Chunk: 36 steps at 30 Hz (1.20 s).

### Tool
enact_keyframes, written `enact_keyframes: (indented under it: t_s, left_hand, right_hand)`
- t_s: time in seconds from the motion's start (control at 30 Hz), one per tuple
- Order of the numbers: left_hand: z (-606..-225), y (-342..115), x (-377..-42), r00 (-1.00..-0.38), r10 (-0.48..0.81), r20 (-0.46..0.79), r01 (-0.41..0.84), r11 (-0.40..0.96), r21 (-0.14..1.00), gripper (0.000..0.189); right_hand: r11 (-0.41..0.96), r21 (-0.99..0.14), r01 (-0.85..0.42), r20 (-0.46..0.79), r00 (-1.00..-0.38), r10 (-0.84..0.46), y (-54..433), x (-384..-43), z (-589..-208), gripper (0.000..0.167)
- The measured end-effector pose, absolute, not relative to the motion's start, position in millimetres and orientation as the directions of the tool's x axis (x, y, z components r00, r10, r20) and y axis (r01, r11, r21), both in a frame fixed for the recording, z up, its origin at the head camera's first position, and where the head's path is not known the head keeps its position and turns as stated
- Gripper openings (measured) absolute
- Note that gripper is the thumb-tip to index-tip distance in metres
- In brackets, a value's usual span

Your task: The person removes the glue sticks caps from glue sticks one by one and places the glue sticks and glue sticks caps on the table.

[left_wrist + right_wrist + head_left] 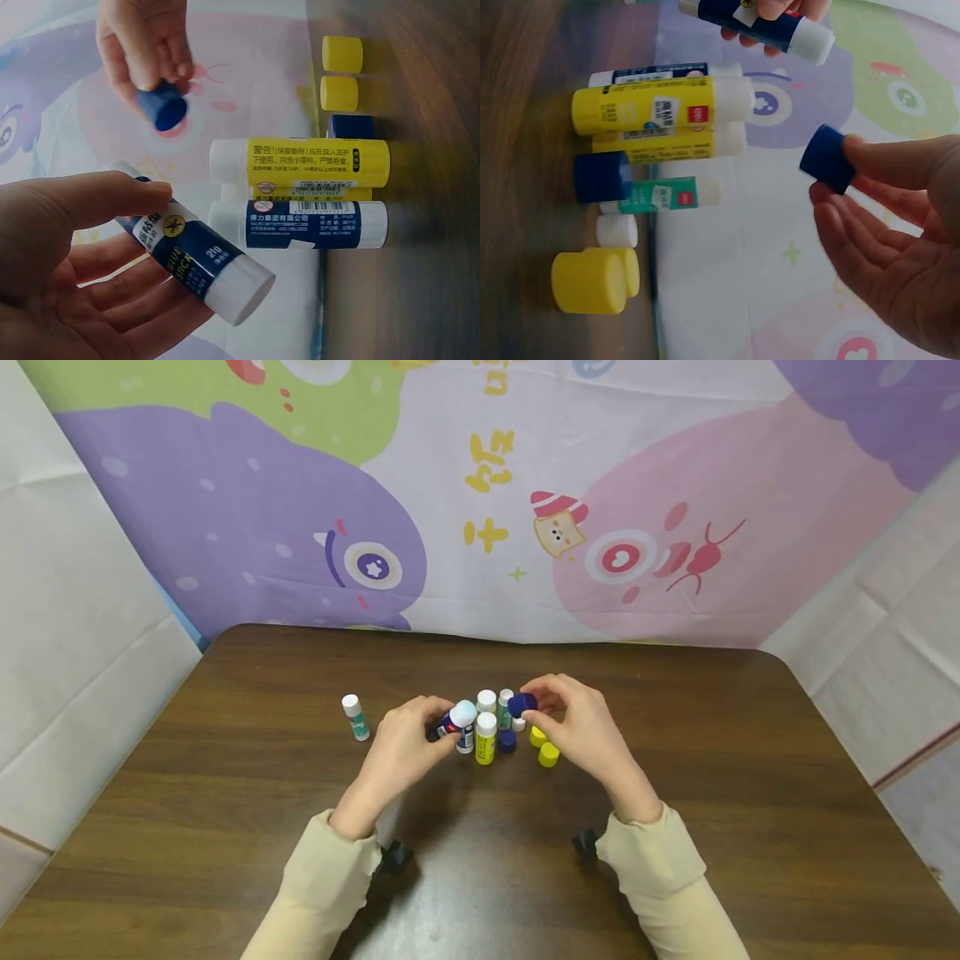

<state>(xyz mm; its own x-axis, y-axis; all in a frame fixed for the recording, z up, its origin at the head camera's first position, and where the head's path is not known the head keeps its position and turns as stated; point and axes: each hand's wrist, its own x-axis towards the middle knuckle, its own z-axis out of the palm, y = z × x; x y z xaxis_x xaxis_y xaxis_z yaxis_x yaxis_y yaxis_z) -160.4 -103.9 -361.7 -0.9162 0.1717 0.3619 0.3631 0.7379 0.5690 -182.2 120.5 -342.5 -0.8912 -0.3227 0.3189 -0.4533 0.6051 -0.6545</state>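
Observation:
My left hand [405, 739] grips a dark blue glue stick [187, 251] at a tilt, thumb on one side and fingers on the other. Its white top shows with no cap on it. Between thumb and fingertips, my right hand [581, 727] pinches a dark blue cap [827, 159], held apart from the stick. Just below and between the hands stand uncapped glue sticks: a blue one [315, 225], two yellow ones, the nearer yellow stick [486, 742] in front, and a green one [664, 195].
Loose caps stand by the sticks: a blue cap [507, 742], a white cap [617, 230] and two yellow caps, one nearer yellow cap [549, 755]. Off to the left stands another green glue stick [356, 718]. A printed cloth [480, 585] hangs behind the brown table [225, 793].

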Motion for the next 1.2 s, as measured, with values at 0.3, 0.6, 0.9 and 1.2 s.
enact_keyframes:
  t_s: [0.3,0.6,0.9,1.2]
  left_hand:
    - [-362.3,-102.0,-158.6,-0.947,0.15,0.284,0.286,0.797,0.532,0.03]
    - [-366.7,-100.7,-159.9,-0.944,0.19,0.268,0.301,0.829,0.471,0.022]
    - [-372.1,-98.3,-162.0,-0.953,0.208,0.222,0.293,0.826,0.482,0.024]
    - [-376.6,-95.3,-162.2,-0.956,0.208,0.207,0.286,0.817,0.5,0.023]
  right_hand:
    - [0.741,-0.544,-0.394,0.156,-0.915,-0.372,119.8,-188.4,-355.2,0.026]
    - [0.813,-0.452,-0.368,0.004,-0.912,-0.41,108.2,-189.6,-369.9,0.024]
    - [0.871,-0.331,-0.364,-0.074,-0.91,-0.408,99.1,-190.9,-383.0,0.03]
    - [0.866,-0.308,-0.393,-0.039,-0.905,-0.424,97.0,-191.0,-392.0,0.032]
